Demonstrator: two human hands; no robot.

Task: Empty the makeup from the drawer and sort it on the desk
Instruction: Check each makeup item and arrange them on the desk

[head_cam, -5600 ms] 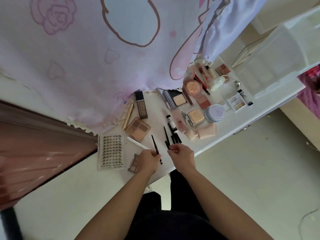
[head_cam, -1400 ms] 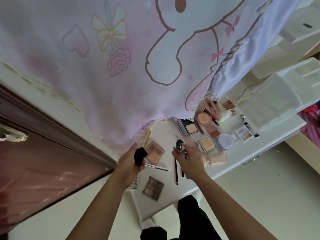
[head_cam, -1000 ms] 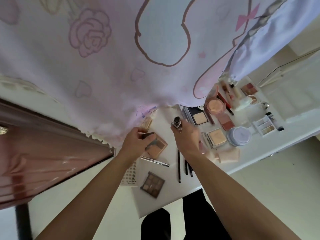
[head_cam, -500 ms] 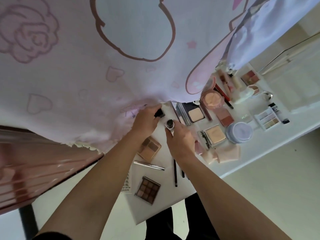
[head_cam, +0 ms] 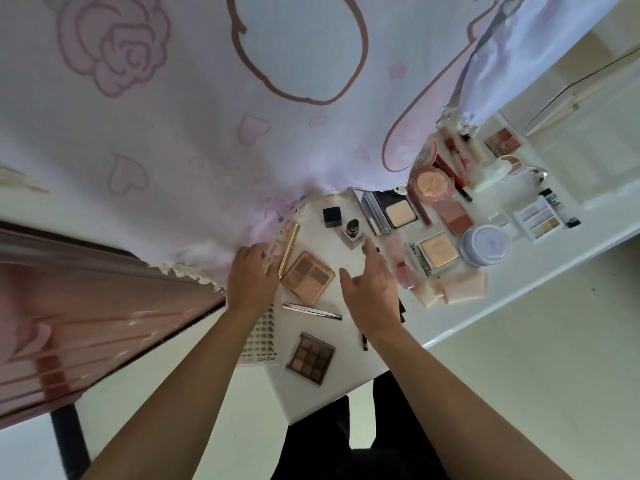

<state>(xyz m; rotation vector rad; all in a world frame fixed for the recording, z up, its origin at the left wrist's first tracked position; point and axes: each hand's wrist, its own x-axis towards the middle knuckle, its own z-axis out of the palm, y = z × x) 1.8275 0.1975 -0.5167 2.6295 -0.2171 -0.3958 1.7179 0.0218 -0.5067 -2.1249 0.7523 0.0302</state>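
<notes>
Your left hand (head_cam: 252,273) and right hand (head_cam: 373,289) now hold nothing, fingers loosely apart. The uncapped bottle (head_cam: 352,231) and black cap (head_cam: 332,216) stand released on the desk (head_cam: 308,398), twelve o'clock of your right hand, so both are sorted.

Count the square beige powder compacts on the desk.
2. The dark-cased compact lies at the back by the curtain; the silver-cased compact lies nearer, beside the lilac jar. More may be hidden under the curtain.
</notes>
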